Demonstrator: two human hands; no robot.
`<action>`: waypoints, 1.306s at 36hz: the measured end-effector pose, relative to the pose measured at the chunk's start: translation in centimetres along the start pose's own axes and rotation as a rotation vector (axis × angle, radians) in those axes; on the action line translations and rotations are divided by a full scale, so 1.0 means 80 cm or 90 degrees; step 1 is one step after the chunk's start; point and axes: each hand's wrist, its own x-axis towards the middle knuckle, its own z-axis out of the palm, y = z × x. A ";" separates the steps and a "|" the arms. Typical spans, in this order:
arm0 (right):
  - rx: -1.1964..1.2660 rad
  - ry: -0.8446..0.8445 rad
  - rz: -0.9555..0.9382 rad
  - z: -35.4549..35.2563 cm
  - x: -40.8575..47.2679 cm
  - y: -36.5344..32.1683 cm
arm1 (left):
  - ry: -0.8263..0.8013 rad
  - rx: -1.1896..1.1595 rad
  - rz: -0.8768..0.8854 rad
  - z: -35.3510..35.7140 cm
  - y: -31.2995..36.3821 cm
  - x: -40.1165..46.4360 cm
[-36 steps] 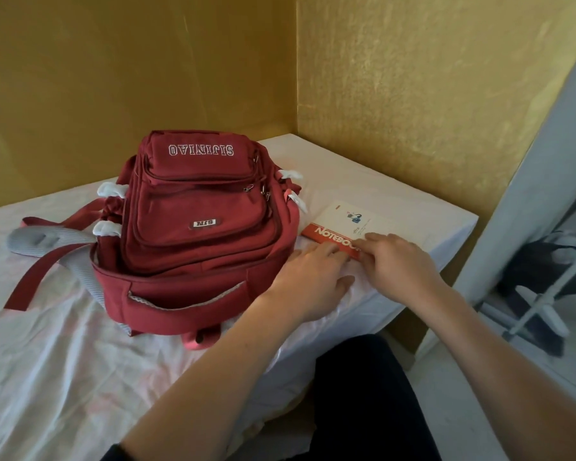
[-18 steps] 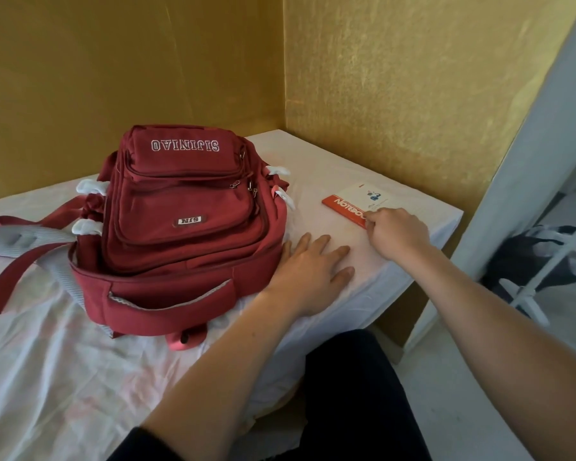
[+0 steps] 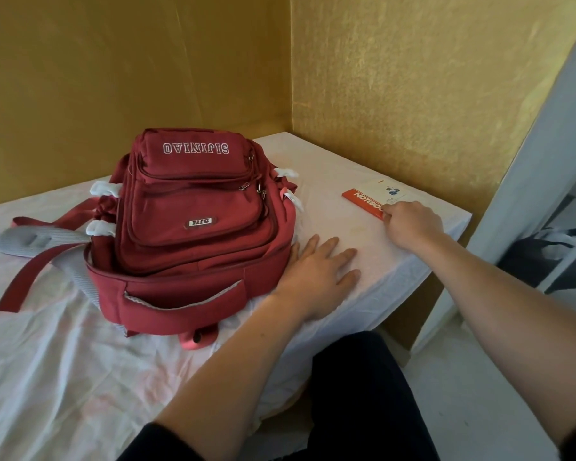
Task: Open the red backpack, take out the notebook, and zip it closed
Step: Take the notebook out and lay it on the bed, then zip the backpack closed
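Sheeted bed: red backpack, notebook.

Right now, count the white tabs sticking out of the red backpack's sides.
4 visible: two on the backpack's left side, two on its right side. Others may be hidden underneath.

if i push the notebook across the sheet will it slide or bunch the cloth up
The notebook looks thin, flat and probably light, so it should slide rather than tip. The sheet is loose and wrinkled, so it may drag a little. The right hand touches its near corner.
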 end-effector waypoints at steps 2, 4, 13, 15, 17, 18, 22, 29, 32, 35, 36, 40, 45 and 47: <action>-0.006 0.001 -0.003 0.003 0.000 0.000 | 0.000 0.000 0.001 -0.001 0.001 0.000; -0.020 -0.008 -0.001 0.006 -0.001 -0.002 | -0.005 0.004 0.002 -0.002 0.002 -0.001; 0.030 0.042 -0.100 0.004 -0.024 -0.032 | 0.112 0.141 0.067 -0.018 0.009 -0.019; 0.061 0.048 -0.125 -0.001 -0.030 -0.045 | 0.189 0.193 0.054 -0.025 0.010 -0.032; 0.094 0.053 -0.154 -0.008 -0.036 -0.063 | 0.258 0.213 0.025 -0.032 0.008 -0.049; 0.102 0.056 -0.169 -0.011 -0.039 -0.073 | 0.283 0.211 0.010 -0.035 0.006 -0.057; 0.127 0.092 -0.239 -0.028 -0.058 -0.122 | 0.319 0.199 -0.073 -0.056 -0.014 -0.086; 0.192 0.096 -0.344 -0.045 -0.096 -0.210 | 0.321 0.171 -0.183 -0.093 -0.067 -0.129; 0.201 0.073 -0.379 -0.044 -0.113 -0.242 | 0.342 0.149 -0.221 -0.108 -0.087 -0.149; 0.232 0.037 -0.405 -0.042 -0.134 -0.273 | 0.399 0.107 -0.232 -0.124 -0.107 -0.168; 0.241 0.020 -0.415 -0.041 -0.140 -0.283 | 0.417 0.101 -0.235 -0.130 -0.114 -0.175; 0.226 -0.040 -0.473 -0.037 -0.164 -0.315 | 0.433 0.117 -0.256 -0.151 -0.143 -0.200; 0.174 -0.103 -0.513 -0.026 -0.178 -0.331 | 0.482 0.108 -0.339 -0.166 -0.186 -0.223; 0.142 -0.104 -0.516 -0.019 -0.180 -0.332 | 0.487 0.096 -0.388 -0.167 -0.208 -0.228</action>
